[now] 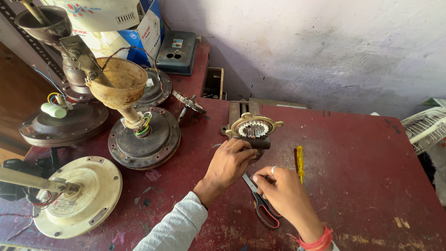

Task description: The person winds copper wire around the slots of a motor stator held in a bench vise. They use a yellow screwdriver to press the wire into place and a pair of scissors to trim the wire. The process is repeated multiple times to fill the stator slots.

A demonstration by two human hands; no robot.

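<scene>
A round toothed motor stator with a tan outer ring sits clamped on a small bench vise on the dark red table. My left hand curls around the vise just below the stator, gripping its front. Close beside it, my right hand has its fingers pinched together; whether something thin is between them I cannot tell. Under my right hand lie scissors with red and black handles. A yellow-handled screwdriver lies just right of my hands.
Several dismantled ceiling fan motors stand at the left: a cream one, a dark one with a tan cup and another. A grey box and cartons sit at the back. A white fan guard is at right.
</scene>
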